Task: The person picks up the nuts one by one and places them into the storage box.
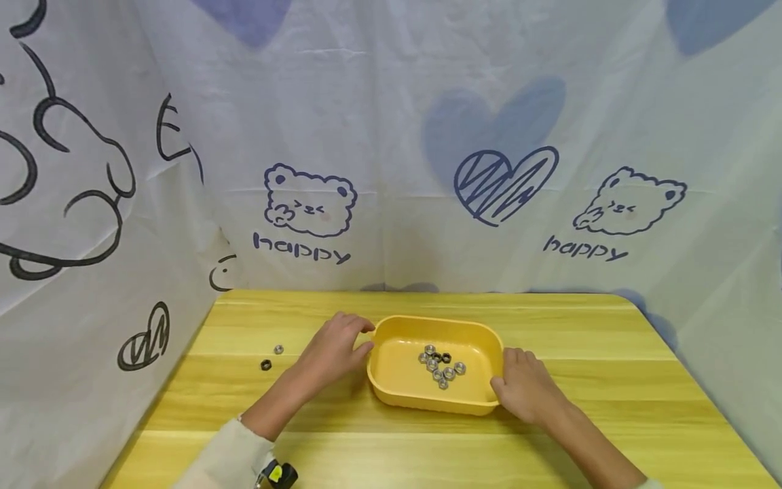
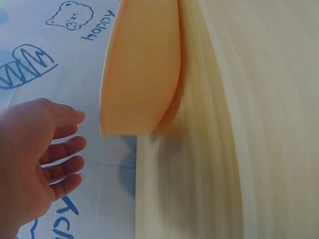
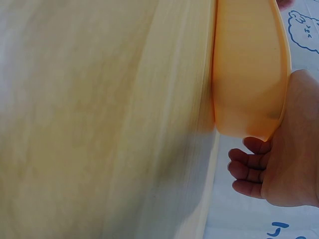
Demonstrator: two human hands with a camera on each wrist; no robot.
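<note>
A yellow rectangular tray with rounded corners rests on the table, and several silver and black hex nuts lie inside it. My right hand grips the tray's right end, thumb over the rim and fingers curled on the outside, as the right wrist view shows too. At the opposite end, my left hand is beside the rim with fingers loosely bent. In the left wrist view a small gap separates that hand from the tray. Left of it lie a silver nut and a black nut.
The wood-grain table has a straight back edge close to a printed cloth. More cloth hangs along the left and right sides. A dark device with a yellow mark sits at the left wrist.
</note>
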